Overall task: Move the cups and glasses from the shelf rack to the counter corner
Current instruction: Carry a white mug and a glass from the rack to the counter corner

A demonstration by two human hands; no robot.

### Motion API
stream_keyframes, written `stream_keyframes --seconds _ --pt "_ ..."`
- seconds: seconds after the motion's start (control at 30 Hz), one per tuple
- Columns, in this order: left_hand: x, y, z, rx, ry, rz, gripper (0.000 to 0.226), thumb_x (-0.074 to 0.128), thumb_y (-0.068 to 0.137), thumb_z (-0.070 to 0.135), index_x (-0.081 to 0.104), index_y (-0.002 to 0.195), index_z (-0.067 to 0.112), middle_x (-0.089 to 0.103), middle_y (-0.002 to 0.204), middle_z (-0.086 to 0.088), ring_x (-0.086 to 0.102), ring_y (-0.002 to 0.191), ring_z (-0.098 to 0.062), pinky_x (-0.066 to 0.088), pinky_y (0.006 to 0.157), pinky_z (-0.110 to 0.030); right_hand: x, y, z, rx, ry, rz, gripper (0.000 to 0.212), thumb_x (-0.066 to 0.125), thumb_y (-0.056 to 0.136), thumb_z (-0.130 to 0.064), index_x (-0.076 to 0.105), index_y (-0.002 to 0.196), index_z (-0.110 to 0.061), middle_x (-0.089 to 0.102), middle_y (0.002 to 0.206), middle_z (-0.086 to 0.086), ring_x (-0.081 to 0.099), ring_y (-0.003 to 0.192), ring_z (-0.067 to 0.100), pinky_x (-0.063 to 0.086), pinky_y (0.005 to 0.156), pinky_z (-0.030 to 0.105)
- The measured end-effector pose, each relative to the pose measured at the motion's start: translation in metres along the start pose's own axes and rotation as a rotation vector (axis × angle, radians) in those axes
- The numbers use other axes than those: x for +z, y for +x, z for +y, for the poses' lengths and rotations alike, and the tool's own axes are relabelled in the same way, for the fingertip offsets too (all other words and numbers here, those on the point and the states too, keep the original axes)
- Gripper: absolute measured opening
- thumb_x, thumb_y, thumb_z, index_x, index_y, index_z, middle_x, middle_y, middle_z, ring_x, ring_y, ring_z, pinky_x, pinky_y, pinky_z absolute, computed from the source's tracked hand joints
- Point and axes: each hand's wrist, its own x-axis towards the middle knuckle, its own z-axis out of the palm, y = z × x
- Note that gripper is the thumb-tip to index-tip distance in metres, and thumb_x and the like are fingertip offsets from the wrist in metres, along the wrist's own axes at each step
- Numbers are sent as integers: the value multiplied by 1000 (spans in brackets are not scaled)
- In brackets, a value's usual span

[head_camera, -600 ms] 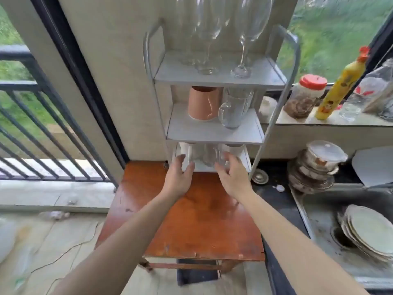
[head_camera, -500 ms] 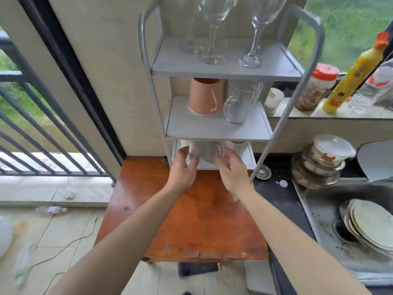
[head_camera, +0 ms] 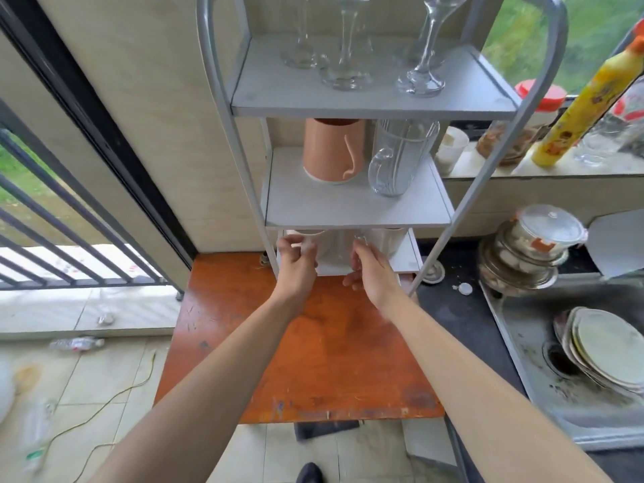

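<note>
A grey three-tier shelf rack [head_camera: 355,217] stands at the back of an orange wooden table [head_camera: 313,343]. Its top tier carries several wine glasses [head_camera: 420,81]. On the middle tier sit an upturned pink mug [head_camera: 331,151] and an upturned glass mug [head_camera: 397,162]. The bottom tier, partly hidden under the middle shelf, holds a white cup [head_camera: 313,237] on the left, a clear glass [head_camera: 339,249] in the centre and another white cup [head_camera: 388,240] on the right. My left hand [head_camera: 296,266] pinches the left white cup. My right hand [head_camera: 371,273] has its fingertips closed on the clear glass.
A dark counter [head_camera: 449,315] runs right of the table to a steel sink [head_camera: 515,346] holding stacked plates [head_camera: 606,350]. Stacked lidded containers [head_camera: 522,252] sit behind the sink. The window sill carries a yellow bottle [head_camera: 575,109] and a red-lidded jar [head_camera: 533,109]. A balcony railing is at the left.
Both hands have reached deeper under the middle shelf and closed on the bottom-tier cup and glass. The camera has moved closer and lower toward the rack.
</note>
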Motion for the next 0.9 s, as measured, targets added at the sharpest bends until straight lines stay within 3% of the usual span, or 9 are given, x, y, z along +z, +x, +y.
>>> stream_keyframes --seconds 0.1,0.23,0.37,0.57,0.63,0.73,0.9 --pt "-4 -16 -3 5 -4 5 15 43 102 35 39 112 24 50 86 -2 48 69 -10 44 62 -21 2 -12 -2 -21 -38 -4 48 34 101 -67 51 82 -26 51 58 -17 56 55 9 46 64 30" --pt "-12 -54 -13 42 -6 29 16 44 97 41 39 107 29 47 89 -4 46 76 -15 41 66 -31 7 -40 3 -57 -29 -35 49 32 105 -60 44 78 -21 43 69 -7 51 55 8 45 63 25" --pt "-20 -92 -25 82 13 41 11 43 103 38 38 107 29 47 95 -5 47 81 -15 44 70 -32 3 -76 17 -71 -38 -61 49 32 107 -54 43 75 -19 44 68 -7 53 59 10 44 72 32" --pt "-22 -147 -43 144 74 -30 7 43 105 29 39 110 28 48 91 -5 46 74 -10 46 62 -18 -20 -137 50 -67 -10 -31 48 32 108 -50 43 73 -19 46 65 -7 55 63 12 43 67 28" --pt "-12 -164 -50 158 92 -84 7 44 105 27 40 111 30 50 91 -2 49 72 -5 47 62 -16 -35 -161 64 -59 0 20 47 33 109 -47 45 72 -20 47 66 -2 55 62 13 43 65 28" --pt "17 -176 -52 180 113 -199 9 44 106 24 41 111 30 52 89 -1 49 66 1 46 59 -16 -65 -192 75 -33 18 145 51 32 109 -47 50 63 -35 50 61 -4 54 61 13 45 61 24" --pt "101 -200 -47 230 106 -440 8 45 105 25 41 112 27 54 98 0 49 83 -10 45 76 -29 -132 -248 93 -25 60 458 50 34 102 -57 47 58 -37 48 54 -8 51 60 13 43 70 33"
